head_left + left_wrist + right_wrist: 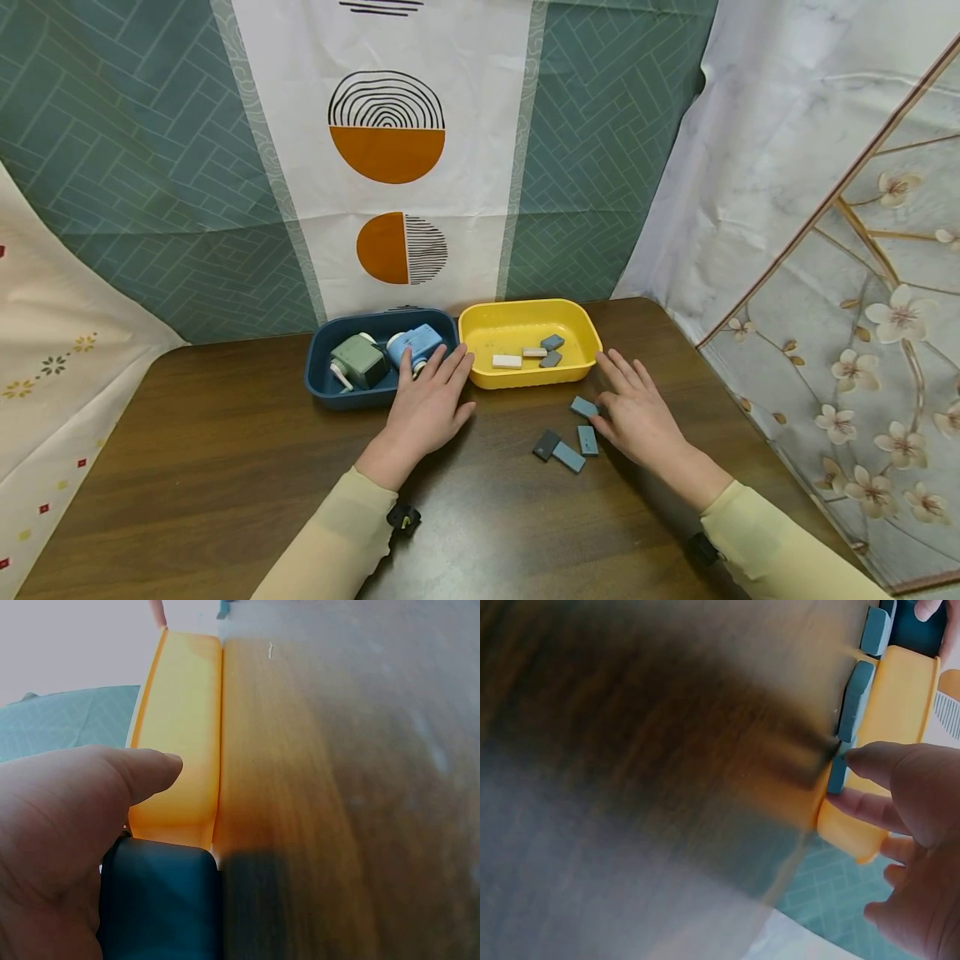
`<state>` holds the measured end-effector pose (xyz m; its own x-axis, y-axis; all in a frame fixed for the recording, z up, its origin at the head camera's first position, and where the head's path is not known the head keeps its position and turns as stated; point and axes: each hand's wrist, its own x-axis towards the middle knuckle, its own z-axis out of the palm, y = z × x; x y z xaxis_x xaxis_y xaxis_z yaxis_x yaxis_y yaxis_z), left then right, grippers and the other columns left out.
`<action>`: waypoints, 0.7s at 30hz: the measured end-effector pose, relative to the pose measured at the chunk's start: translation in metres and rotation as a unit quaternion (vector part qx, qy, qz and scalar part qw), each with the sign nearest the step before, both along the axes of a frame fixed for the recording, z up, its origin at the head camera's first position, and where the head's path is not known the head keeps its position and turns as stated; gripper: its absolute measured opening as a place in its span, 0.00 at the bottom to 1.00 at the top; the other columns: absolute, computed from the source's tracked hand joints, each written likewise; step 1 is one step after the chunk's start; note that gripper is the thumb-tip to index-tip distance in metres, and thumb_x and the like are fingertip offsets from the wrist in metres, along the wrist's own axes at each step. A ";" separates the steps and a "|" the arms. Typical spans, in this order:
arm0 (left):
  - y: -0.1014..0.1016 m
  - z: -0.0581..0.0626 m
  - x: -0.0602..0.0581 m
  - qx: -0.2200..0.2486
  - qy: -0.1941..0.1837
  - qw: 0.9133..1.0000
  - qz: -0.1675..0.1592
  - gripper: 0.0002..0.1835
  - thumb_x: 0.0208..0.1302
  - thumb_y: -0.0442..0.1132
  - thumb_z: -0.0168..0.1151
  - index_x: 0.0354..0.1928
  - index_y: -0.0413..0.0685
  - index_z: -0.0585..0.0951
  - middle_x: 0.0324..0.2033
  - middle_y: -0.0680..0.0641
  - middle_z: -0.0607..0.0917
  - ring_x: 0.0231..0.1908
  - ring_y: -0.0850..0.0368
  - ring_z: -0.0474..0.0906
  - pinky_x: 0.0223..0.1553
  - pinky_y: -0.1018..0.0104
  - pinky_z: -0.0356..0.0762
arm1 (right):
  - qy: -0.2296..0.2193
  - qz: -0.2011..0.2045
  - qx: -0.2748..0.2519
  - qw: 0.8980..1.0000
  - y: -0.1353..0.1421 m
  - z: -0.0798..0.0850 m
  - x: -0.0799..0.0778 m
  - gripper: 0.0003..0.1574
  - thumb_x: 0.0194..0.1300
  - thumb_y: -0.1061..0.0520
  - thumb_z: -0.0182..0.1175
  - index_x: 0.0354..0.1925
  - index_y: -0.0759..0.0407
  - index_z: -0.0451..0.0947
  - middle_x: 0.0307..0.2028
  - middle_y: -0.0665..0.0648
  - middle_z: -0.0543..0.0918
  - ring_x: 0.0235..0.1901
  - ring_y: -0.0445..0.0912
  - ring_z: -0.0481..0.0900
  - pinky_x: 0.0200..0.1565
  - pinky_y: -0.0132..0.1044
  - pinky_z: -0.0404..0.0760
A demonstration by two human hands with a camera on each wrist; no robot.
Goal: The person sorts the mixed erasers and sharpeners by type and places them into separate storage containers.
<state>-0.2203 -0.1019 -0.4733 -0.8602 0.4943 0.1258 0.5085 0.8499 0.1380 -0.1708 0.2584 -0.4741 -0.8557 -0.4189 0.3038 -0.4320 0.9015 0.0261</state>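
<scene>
My left hand (427,408) lies with straight, spread fingers at the meeting edges of a navy tray (352,401) and a yellow tray (528,380). Its thumb (154,771) sticks out in front of the yellow wall. The right hand (641,417) is at the yellow tray's right front corner; its thumb and index finger pinch the end of a small blue-grey block (582,407) on the table. Its other fingers reach toward the yellow rim. Close by lie two more blue-grey blocks (587,441) and a darker block (547,445).
Inside the yellow tray are white blocks (507,362) and grey-blue blocks (551,359). The navy tray holds a boxy green thing (363,360) and a boxy light-blue thing (417,342), both with white parts. Patterned cloth (480,167) hangs behind the brown table (225,467).
</scene>
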 end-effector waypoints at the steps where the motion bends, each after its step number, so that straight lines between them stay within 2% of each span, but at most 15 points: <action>1: 0.000 0.000 0.000 0.000 0.000 1.000 0.000 0.44 0.81 0.57 0.65 0.89 0.54 0.60 0.88 0.50 0.54 0.86 0.42 0.50 0.80 0.26 0.24 | 0.000 0.001 0.002 1.000 0.000 0.001 0.000 0.14 0.64 0.54 0.83 0.37 0.63 0.91 0.80 0.71 0.67 0.82 0.68 0.59 0.79 0.69 0.59; 21: 0.001 -0.001 -0.001 -0.006 0.000 1.000 0.001 0.45 0.80 0.59 0.66 0.89 0.54 0.59 0.89 0.50 0.54 0.87 0.42 0.49 0.80 0.26 0.24 | 0.012 0.013 -0.016 1.000 0.000 0.015 0.001 0.14 0.64 0.54 0.81 0.39 0.64 0.91 0.76 0.69 0.75 0.82 0.67 0.59 0.79 0.69 0.58</action>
<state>-0.2210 -0.1014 -0.4739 -0.8609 0.4943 0.1205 0.5073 0.8522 0.1279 -0.1697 0.2584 -0.4592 -0.8375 -0.4299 0.3374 -0.4541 0.8909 0.0080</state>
